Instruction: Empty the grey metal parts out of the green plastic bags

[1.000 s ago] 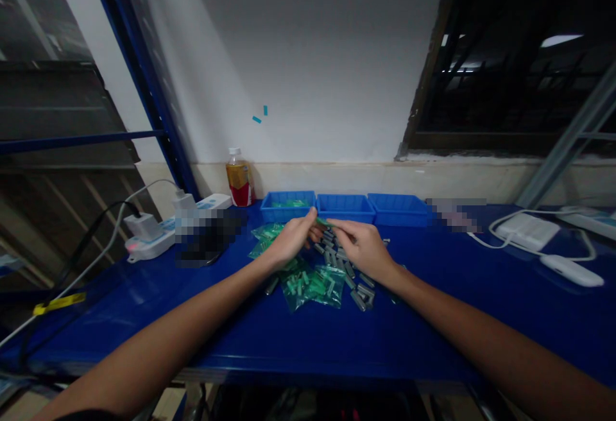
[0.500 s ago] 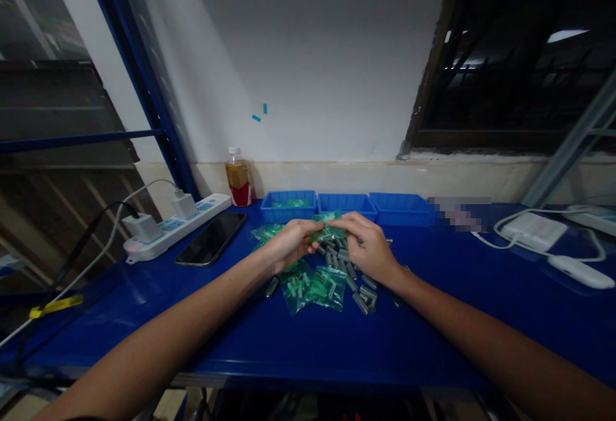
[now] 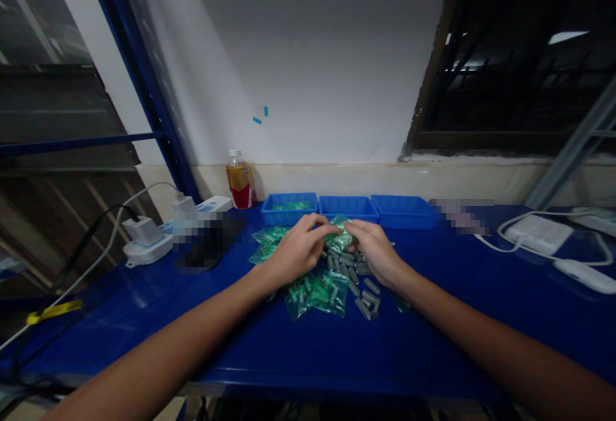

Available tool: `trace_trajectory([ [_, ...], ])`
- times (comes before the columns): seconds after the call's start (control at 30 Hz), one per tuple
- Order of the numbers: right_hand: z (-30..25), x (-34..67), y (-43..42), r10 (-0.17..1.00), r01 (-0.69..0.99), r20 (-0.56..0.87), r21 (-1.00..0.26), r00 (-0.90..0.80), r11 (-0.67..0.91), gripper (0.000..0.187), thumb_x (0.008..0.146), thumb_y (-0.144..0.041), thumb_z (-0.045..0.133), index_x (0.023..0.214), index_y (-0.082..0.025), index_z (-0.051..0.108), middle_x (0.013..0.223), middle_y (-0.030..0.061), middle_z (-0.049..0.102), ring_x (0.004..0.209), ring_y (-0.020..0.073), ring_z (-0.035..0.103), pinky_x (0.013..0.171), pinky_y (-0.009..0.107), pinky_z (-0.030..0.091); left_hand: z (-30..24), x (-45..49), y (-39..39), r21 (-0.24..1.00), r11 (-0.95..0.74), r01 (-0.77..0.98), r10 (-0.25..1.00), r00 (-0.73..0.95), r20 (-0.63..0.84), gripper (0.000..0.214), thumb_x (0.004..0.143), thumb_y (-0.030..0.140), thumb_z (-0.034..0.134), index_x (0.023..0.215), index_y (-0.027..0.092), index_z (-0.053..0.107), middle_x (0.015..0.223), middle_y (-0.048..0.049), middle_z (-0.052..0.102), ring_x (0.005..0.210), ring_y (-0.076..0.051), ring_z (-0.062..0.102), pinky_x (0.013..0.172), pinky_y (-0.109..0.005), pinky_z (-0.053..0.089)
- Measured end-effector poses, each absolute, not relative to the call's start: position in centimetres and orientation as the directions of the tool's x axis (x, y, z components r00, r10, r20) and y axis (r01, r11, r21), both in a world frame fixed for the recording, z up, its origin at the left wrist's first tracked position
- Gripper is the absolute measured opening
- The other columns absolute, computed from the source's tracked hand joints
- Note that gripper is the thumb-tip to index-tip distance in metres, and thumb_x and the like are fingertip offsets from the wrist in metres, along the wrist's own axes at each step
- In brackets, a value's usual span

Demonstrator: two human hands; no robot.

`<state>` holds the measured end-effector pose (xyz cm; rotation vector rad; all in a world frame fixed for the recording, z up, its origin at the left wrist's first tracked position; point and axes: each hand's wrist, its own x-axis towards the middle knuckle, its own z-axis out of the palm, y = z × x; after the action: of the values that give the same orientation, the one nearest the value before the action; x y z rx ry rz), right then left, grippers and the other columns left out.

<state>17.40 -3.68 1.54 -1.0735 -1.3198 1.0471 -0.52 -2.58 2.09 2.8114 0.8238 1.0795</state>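
Observation:
Between my two hands is a small green plastic bag [image 3: 339, 239], held above the pile on the blue table. My left hand [image 3: 301, 248] pinches the bag's left side, thumb and fingers closed. My right hand [image 3: 375, 248] grips its right edge with the fingertips. Under and between the hands lie several grey metal cylinders [image 3: 363, 307], loose on the table. Nearer to me, green bags [image 3: 317, 294] with small pieces in them lie flat. More green bags [image 3: 269, 241] rest left of my left hand. What the held bag contains I cannot make out.
Three blue bins stand in a row at the wall; the left bin [image 3: 289, 217] has green bags in it. A drink bottle [image 3: 240, 180] is beside it. A power strip [image 3: 149, 251] lies at the left, white chargers [image 3: 543, 235] and cables at the right of the blue table [image 3: 298, 357].
My left hand has turned so that its back shows more, and the held bag has shifted slightly right. My right hand's fingers have moved to the bag's right edge.

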Motion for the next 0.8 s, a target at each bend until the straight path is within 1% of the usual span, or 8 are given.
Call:
trace_trajectory([
  [0.1, 1.8, 17.6, -3.7, 0.959, 0.139, 0.285, -0.950, 0.007, 0.281, 0.037, 0.076, -0.050, 0.056, 0.081, -0.015, 0.067, 0.051, -0.0044, 0.047, 0.047, 0.0098, 0.038, 0.048, 0.023, 0.028, 2.3, -0.3, -2.5, 0.298, -0.828, 0.474, 0.549, 0.584, 0.598, 0.031, 0.083, 0.014, 0.049, 0.112, 0.021, 0.059, 0.110, -0.0084, 0.054, 0.104, -0.020, 0.050, 0.092, -0.039, 0.041],
  [0.17, 1.8, 17.7, -3.8, 0.915, 0.240, 0.402, -0.886, -0.034, 0.398, 0.035, 0.080, -0.046, 0.053, 0.082, -0.016, 0.069, 0.055, -0.0019, 0.054, 0.051, 0.0122, 0.044, 0.051, 0.025, 0.033, 2.5, -0.2, -2.3, 0.491, -0.725, 0.483, 0.689, 0.492, 0.532, 0.022, 0.085, 0.028, 0.051, 0.100, 0.018, 0.064, 0.097, -0.0073, 0.058, 0.093, -0.020, 0.054, 0.084, -0.035, 0.044],
  [0.27, 1.7, 17.9, -4.1, 0.822, 0.417, 0.550, -0.720, -0.147, 0.555, 0.030, 0.084, -0.036, 0.049, 0.093, -0.020, 0.072, 0.072, 0.0023, 0.065, 0.066, 0.0171, 0.055, 0.063, 0.029, 0.041, 2.9, -0.3, -1.9, 0.845, -0.380, 0.377, 0.898, 0.369, 0.239, 0.052, 0.087, 0.056, 0.036, 0.081, 0.014, 0.065, 0.074, -0.0056, 0.059, 0.067, -0.015, 0.054, 0.061, -0.027, 0.042],
  [0.37, 1.6, 17.9, -4.5, 0.746, 0.547, 0.605, -0.539, -0.277, 0.640, 0.032, 0.085, -0.025, 0.047, 0.107, -0.023, 0.069, 0.072, 0.0024, 0.065, 0.064, 0.0157, 0.055, 0.064, 0.029, 0.042, 3.0, -0.4, -1.5, 0.984, -0.033, 0.178, 0.927, 0.373, -0.036, 0.062, 0.083, 0.066, 0.034, 0.074, 0.013, 0.063, 0.067, -0.0044, 0.058, 0.053, -0.010, 0.049, 0.050, -0.023, 0.035],
  [0.47, 1.4, 17.9, -4.6, 0.711, 0.571, 0.617, -0.466, -0.338, 0.676, 0.038, 0.082, -0.016, 0.044, 0.112, -0.025, 0.067, 0.069, 0.0014, 0.060, 0.063, 0.0140, 0.052, 0.062, 0.028, 0.041, 2.8, -0.3, -1.4, 0.996, 0.056, 0.069, 0.921, 0.381, -0.078, 0.038, 0.076, 0.052, 0.059, 0.072, 0.014, 0.059, 0.060, 0.0007, 0.053, 0.049, -0.007, 0.046, 0.050, -0.021, 0.034],
  [0.63, 1.3, 17.8, -4.1, 0.785, 0.442, 0.584, -0.661, -0.205, 0.607, 0.034, 0.077, -0.015, 0.051, 0.104, -0.024, 0.069, 0.096, 0.0060, 0.060, 0.088, 0.0170, 0.056, 0.074, 0.030, 0.045, 2.2, -0.2, -1.3, 0.955, -0.271, 0.125, 0.925, 0.308, 0.222, 0.026, 0.078, 0.039, 0.061, 0.085, 0.015, 0.055, 0.064, 0.0028, 0.051, 0.056, -0.009, 0.048, 0.054, -0.021, 0.039],
  [0.7, 1.4, 17.7, -3.8, 0.842, 0.375, 0.529, -0.762, -0.110, 0.528, 0.020, 0.078, -0.028, 0.056, 0.089, -0.021, 0.071, 0.099, 0.0078, 0.059, 0.096, 0.0200, 0.055, 0.076, 0.032, 0.045, 2.0, -0.3, -1.4, 0.850, -0.456, 0.265, 0.875, 0.306, 0.375, 0.024, 0.082, 0.036, 0.057, 0.094, 0.016, 0.056, 0.073, 0.0005, 0.056, 0.063, -0.011, 0.052, 0.058, -0.023, 0.042],
  [0.8, 1.4, 17.7, -3.4, 0.924, 0.271, 0.381, -0.893, 0.028, 0.360, 0.037, 0.081, -0.051, 0.051, 0.072, -0.019, 0.067, 0.091, 0.0078, 0.060, 0.092, 0.0214, 0.055, 0.072, 0.032, 0.044, 2.1, -0.6, -2.1, 0.522, -0.727, 0.446, 0.686, 0.445, 0.575, 0.017, 0.085, 0.025, 0.053, 0.100, 0.018, 0.058, 0.089, -0.0035, 0.060, 0.081, -0.015, 0.055, 0.072, -0.029, 0.045],
])
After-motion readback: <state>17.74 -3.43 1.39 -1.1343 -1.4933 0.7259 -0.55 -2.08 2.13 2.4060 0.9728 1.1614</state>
